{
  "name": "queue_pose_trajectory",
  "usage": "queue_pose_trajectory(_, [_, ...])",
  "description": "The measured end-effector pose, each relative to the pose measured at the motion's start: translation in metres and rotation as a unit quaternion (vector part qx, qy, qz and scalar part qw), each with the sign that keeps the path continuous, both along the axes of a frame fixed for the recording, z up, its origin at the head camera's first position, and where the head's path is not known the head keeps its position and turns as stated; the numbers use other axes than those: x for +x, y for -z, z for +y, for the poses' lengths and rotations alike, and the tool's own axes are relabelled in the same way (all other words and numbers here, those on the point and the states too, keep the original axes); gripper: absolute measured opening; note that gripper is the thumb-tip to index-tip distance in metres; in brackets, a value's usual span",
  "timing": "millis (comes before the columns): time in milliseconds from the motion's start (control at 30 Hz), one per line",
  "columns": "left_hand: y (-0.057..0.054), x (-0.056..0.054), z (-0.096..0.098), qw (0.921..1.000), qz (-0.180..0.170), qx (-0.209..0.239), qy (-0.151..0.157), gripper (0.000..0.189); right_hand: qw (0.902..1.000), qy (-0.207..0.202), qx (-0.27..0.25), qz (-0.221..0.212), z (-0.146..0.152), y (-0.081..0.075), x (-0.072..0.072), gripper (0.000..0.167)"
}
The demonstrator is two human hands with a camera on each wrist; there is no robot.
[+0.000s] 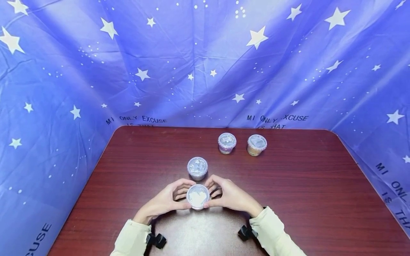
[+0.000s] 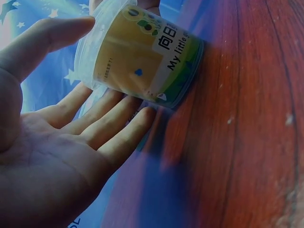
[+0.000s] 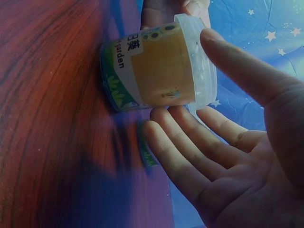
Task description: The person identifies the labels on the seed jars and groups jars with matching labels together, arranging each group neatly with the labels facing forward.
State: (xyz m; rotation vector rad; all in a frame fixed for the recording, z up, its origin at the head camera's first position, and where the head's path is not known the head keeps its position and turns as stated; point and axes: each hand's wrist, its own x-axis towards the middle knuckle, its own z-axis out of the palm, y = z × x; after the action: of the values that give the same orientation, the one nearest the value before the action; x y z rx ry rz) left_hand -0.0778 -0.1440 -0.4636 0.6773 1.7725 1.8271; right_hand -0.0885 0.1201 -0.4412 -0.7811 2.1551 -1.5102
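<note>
A small plastic tub [image 1: 198, 197] with a clear lid stands on the table in front of the person. Its orange and green label [image 2: 133, 61] reads "My little garden" beside sunflower pictures. From the left, my left hand [image 1: 177, 195] holds the tub, thumb at the near side of the lid and fingers along the far side. Mirroring it, my right hand [image 1: 225, 195] grips from the other side, its thumb [image 3: 213, 40] by the lid rim and fingertips under the side wall in the right wrist view. Just behind stands a second lidded tub [image 1: 197, 169].
Two more lidded tubs, one purplish [image 1: 226, 144] and one yellowish [image 1: 256, 145], stand farther back to the right. The dark red wooden table [image 1: 307, 199] is bordered by a blue star-patterned cloth [image 1: 198, 53] at the back and both sides.
</note>
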Motion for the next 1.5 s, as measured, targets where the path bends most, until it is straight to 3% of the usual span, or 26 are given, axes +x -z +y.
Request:
queue_pose_trajectory(167, [-0.001, 0.001, -0.002, 0.9999, 0.010, -0.010, -0.007, 0.060, 0.9998, -0.008, 0.001, 0.019, -0.001, -0.001, 0.000, 0.045])
queue_pose_trajectory(433, [-0.007, -0.002, -0.006, 0.9980, 0.056, -0.021, -0.023, 0.059, 0.9987, 0.000, 0.012, 0.050, 0.001, -0.003, 0.001, 0.047])
queue_pose_trajectory(733, [-0.028, -0.006, -0.010, 0.9955, 0.039, -0.036, -0.079, 0.054, 0.9959, 0.029, 0.013, 0.085, 0.009, -0.011, -0.003, 0.043])
queue_pose_trajectory(867, [-0.040, -0.011, -0.006, 0.9949, 0.041, -0.031, -0.086, 0.052, 0.9943, 0.053, 0.017, 0.092, 0.014, -0.017, -0.006, 0.040])
queue_pose_trajectory(1167, [-0.060, -0.024, 0.019, 0.9922, 0.061, -0.004, -0.108, 0.042, 0.9883, 0.110, 0.005, 0.106, 0.026, -0.032, -0.014, 0.033])
queue_pose_trajectory(1500, [-0.074, -0.039, 0.057, 0.9831, 0.035, -0.006, -0.180, 0.036, 0.9799, 0.157, -0.006, 0.123, 0.040, -0.038, -0.026, 0.029])
